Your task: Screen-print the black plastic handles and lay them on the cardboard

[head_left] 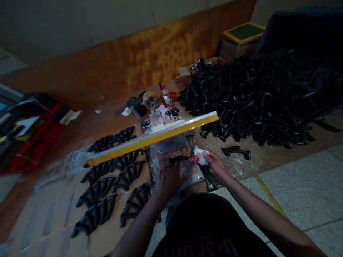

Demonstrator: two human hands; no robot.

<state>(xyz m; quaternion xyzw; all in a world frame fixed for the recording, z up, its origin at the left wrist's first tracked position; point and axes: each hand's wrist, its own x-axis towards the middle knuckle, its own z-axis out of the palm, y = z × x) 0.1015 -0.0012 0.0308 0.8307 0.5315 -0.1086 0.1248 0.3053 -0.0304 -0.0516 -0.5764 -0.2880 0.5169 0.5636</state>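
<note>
Head view. Trainee: "Which step is being carried out, and where is the workpiece lying?"

Instructor: "A dark curved part (180, 159) is lying over the work plate (171, 145), at the fingers of the left hand (168, 178). The step appears to be close handling of that part with a white cloth (202, 157) ready beside it."

Trainee: "What are the fingers doing?"

Instructor: "The right hand (217, 166) is pinching the cloth, thumb and fingers closing on its edge. The left fingers are curling partly out of sight; how far they are opening, and whether they are gripping the part or the clear bottle (187, 167), cannot be told. That bottle is tilting between the hands, its red cap (196, 158) pointing toward the cloth."

Trainee: "What is the next move calling for?"

Instructor: "In judgement, it is calling for a steady part, a controlled bottle angle and clearance below the yellow-edged bar (152, 139). Rows of black pieces (96, 215) are lying on the left; a large black heap (241, 96) is occupying the right."
</note>
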